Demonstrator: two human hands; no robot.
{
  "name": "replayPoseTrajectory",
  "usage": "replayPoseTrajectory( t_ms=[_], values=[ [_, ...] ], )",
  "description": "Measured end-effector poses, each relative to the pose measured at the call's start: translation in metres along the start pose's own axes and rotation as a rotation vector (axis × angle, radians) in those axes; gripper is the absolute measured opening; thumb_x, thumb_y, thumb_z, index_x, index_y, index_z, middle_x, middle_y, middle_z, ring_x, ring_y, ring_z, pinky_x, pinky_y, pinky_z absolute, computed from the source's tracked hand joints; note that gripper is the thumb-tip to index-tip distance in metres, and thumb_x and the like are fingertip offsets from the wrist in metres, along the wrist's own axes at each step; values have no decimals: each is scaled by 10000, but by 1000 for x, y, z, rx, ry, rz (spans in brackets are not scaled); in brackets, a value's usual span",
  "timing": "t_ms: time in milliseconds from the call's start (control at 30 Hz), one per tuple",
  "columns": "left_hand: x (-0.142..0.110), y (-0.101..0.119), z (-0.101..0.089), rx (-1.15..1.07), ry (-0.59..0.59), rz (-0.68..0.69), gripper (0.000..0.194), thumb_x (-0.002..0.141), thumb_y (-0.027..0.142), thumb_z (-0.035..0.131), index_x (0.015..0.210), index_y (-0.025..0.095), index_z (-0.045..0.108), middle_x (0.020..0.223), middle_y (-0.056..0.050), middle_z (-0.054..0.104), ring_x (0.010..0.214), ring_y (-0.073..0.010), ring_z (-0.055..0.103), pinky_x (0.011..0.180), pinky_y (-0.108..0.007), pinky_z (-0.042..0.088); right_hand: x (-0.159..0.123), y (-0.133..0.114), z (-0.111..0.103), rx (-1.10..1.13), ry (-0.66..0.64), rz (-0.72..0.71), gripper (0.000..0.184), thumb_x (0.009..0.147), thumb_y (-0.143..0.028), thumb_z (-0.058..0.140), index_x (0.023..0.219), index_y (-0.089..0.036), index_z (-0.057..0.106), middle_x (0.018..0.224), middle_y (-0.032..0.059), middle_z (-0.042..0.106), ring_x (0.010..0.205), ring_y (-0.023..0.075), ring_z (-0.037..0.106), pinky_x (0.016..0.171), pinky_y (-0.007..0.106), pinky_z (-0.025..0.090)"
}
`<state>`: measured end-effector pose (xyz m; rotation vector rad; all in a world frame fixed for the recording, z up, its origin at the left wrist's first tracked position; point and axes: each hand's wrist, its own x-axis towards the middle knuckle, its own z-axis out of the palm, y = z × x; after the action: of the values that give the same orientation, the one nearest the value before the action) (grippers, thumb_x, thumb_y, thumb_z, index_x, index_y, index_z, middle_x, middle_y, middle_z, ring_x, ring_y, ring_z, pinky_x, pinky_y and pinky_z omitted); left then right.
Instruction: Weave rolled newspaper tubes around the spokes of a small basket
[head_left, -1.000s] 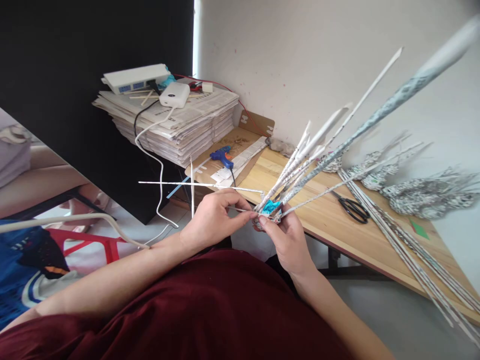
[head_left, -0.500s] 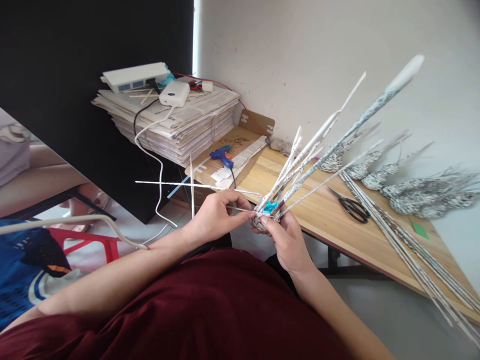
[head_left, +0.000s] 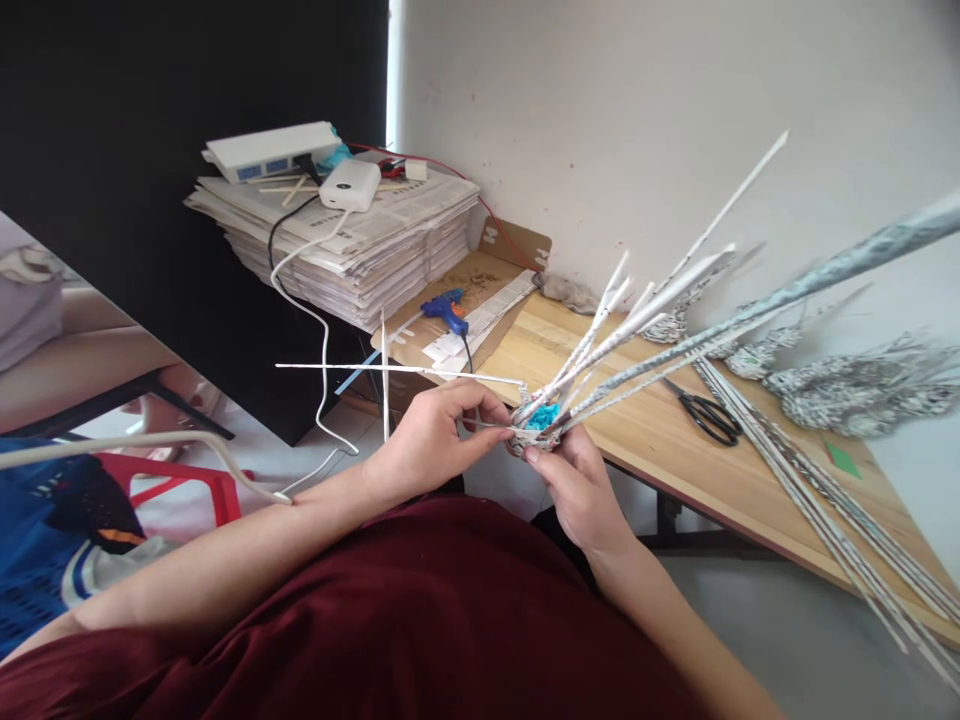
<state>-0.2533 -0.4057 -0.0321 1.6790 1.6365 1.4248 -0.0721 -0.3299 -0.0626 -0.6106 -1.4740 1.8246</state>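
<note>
Both hands hold a small woven piece [head_left: 535, 428] of rolled newspaper tubes with a turquoise centre, just off the near edge of a wooden table [head_left: 645, 440]. My left hand [head_left: 431, 435] pinches a thin paper tube [head_left: 397, 371] that runs out to the left from the weave. My right hand [head_left: 574, 485] grips the woven base from below, thumb on its rim. Several long paper tubes [head_left: 675, 290] fan up and to the right from the base.
On the table lie black scissors [head_left: 705, 415], a row of long paper tubes [head_left: 817, 500], several woven paper pieces [head_left: 840, 390] by the wall and a blue glue gun [head_left: 446, 312] on cardboard. A newspaper stack [head_left: 352, 240] carries a white charger [head_left: 349, 185]. A red stool [head_left: 187, 485] stands left.
The fan of upright tubes has swung and turned in my hands, the thick tube now leaning lower toward the right. Both hands stay on the weave, shifted slightly up.
</note>
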Motion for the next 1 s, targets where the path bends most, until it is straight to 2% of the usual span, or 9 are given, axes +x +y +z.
replayPoseTrajectory(
  t_ms=[167, 333, 467, 667, 833, 1000],
  values=[
    [-1, 2, -1, 7, -6, 28, 38, 848, 210, 751, 883, 195, 745, 873, -12, 713, 807, -131, 658, 698, -235, 511, -1, -5, 2, -40, 15, -12, 261, 866, -261, 722, 1113, -252, 639, 1067, 14, 699, 1008, 200, 616, 946, 350, 486],
    [-1, 2, -1, 18, -12, 18, 43, 853, 229, 751, 878, 194, 750, 870, -12, 711, 805, -130, 650, 709, -239, 505, -1, -8, 4, -43, 28, -3, 285, 854, -293, 746, 1117, -258, 639, 1074, 8, 709, 1003, 195, 625, 946, 352, 495],
    [-1, 2, -2, 31, -33, -35, 44, 843, 234, 743, 859, 194, 741, 851, -3, 703, 754, -120, 624, 681, -239, 491, -1, -7, 4, -39, 19, 5, 289, 852, -309, 755, 1108, -253, 634, 1066, 11, 704, 995, 191, 626, 948, 352, 496],
    [0, 5, -4, 11, -70, -126, 54, 824, 248, 728, 827, 195, 738, 820, 4, 694, 726, -115, 619, 658, -236, 487, 1, -6, 6, -21, 20, 4, 304, 852, -314, 753, 1111, -252, 606, 969, -1, 681, 905, 177, 619, 865, 332, 508],
    [-1, 6, -6, -40, -93, -225, 105, 812, 286, 735, 815, 181, 733, 824, -11, 710, 716, -122, 620, 656, -237, 498, 1, -8, 10, -44, 36, 5, 310, 841, -323, 767, 1088, -244, 599, 989, 7, 690, 922, 179, 626, 897, 346, 507],
    [-1, 2, -7, -43, -103, -237, 110, 807, 286, 733, 807, 177, 724, 792, -8, 699, 700, -121, 602, 643, -237, 486, 0, -7, 10, -47, 28, 20, 333, 842, -321, 770, 1118, -242, 601, 996, 11, 702, 910, 180, 636, 891, 359, 523]
  ],
)
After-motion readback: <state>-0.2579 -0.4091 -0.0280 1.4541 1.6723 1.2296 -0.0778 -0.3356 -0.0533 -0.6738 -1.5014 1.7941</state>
